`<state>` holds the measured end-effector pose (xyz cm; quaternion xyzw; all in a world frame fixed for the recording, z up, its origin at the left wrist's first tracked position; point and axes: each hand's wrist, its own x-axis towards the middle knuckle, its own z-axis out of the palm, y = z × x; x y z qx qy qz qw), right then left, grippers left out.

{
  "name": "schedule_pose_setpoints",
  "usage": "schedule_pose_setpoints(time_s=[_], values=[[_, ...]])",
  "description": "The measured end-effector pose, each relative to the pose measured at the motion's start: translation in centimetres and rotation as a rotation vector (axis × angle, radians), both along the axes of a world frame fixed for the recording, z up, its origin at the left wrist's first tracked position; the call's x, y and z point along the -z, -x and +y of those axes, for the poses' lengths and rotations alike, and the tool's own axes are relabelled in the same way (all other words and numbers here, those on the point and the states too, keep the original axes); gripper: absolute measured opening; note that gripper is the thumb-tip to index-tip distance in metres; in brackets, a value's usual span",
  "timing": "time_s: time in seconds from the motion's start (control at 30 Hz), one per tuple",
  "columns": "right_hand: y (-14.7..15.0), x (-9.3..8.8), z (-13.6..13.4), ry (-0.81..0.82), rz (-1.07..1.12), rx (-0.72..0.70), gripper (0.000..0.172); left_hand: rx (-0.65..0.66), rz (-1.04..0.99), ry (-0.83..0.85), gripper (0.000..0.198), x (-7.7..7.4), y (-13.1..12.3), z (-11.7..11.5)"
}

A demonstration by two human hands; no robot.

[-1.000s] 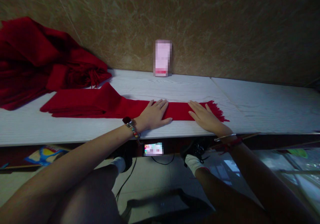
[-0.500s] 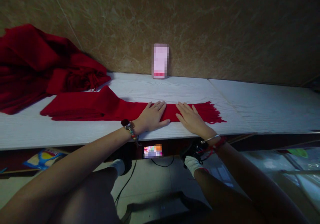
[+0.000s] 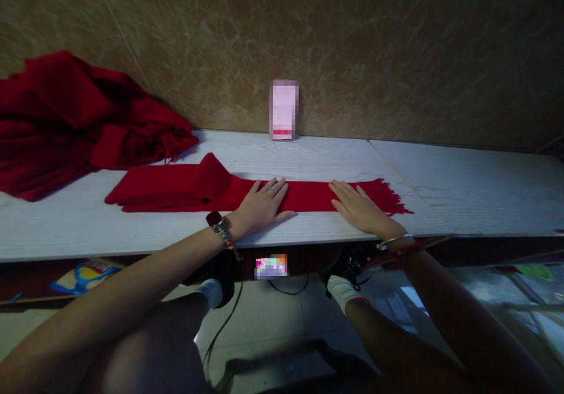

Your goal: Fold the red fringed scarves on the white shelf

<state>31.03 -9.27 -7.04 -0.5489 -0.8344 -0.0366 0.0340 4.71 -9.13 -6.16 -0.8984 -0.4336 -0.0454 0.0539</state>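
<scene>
A red scarf [image 3: 308, 197] lies lengthwise along the white tabletop, its fringed end to the right. Toward the left the cloth is folded in layers, with a raised flap on top. My left hand [image 3: 263, 203] rests flat on the middle of the scarf, fingers stretched out. Farther right, near the fringe, my right hand [image 3: 359, 206] also lies flat on the cloth with its fingers extended. Between the two hands a smooth strip of scarf shows. Neither hand grasps anything.
A heap of red fringed cloth [image 3: 66, 124] sits at the back left against the brown marbled wall [image 3: 374, 53]. A blurred pink box-like item [image 3: 284, 109] stands upright by the wall. Below the white tabletop [image 3: 484, 194] are a lit screen [image 3: 271, 266] and a blue-and-yellow packet [image 3: 86, 276].
The scarf has shifted to the right, its folded part and fringe with it. My right hand has moved right, widening the gap from my left hand, which stays nearly in place.
</scene>
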Motion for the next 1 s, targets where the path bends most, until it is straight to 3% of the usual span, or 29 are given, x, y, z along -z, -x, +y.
schedule_pose_setpoints(time_s=[0.1,0.2,0.3,0.37,0.5,0.6,0.73,1.0], values=[[-3.2,0.2,0.5,0.006,0.021,0.029,0.051,0.017,0.045,-0.071,0.066,-0.1,-0.1,-0.1],[-6.6,0.2,0.9,0.008,0.047,0.104,0.049,0.125,0.080,-0.145,0.055,-0.4,-0.3,-0.3],[-9.2,0.1,1.2,0.004,0.058,0.200,0.047,0.267,0.058,-0.215,0.043,-1.3,-0.2,-0.7],[-9.8,0.0,1.4,-0.050,0.062,0.249,0.044,0.270,-0.015,-0.268,0.040,-2.1,0.2,-0.8],[-7.9,-0.2,1.7,-0.187,0.097,0.168,0.041,0.014,-0.162,-0.287,0.045,-3.4,1.5,-0.4],[-5.0,-0.3,2.1,-0.207,0.141,0.049,0.041,-0.129,-0.168,-0.186,0.056,-3.1,2.3,0.2],[-3.1,0.0,2.9,-0.174,0.145,0.008,0.039,-0.143,-0.102,-0.056,0.060,-2.1,2.6,0.3],[-5.7,0.1,4.6,-0.224,0.213,0.013,0.024,-0.165,-0.009,-0.073,0.060,-1.6,2.2,0.1]])
